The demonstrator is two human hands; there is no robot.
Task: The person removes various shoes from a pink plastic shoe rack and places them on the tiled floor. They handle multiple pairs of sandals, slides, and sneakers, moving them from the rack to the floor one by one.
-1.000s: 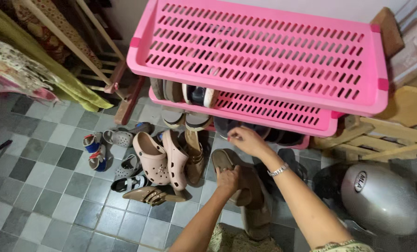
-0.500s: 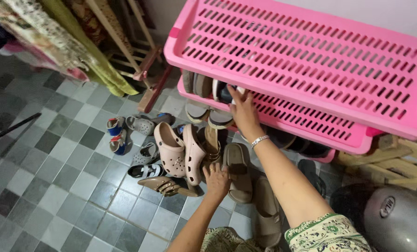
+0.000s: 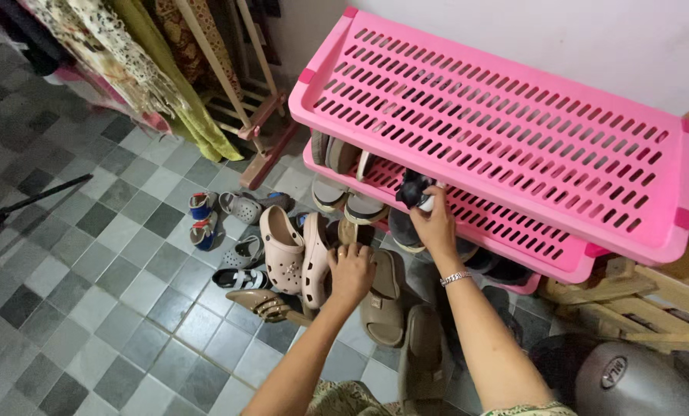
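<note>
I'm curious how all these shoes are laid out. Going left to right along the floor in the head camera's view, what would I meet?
Small blue sandals → grey clog → pale pink clogs → left hand → taupe slide → right hand, gripping a dark shoe → grey helmet.

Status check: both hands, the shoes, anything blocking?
Right hand grips dark shoe at pink rack middle shelf. Left hand on tan sandals, floor. Pink clogs crowd alongside.
</note>
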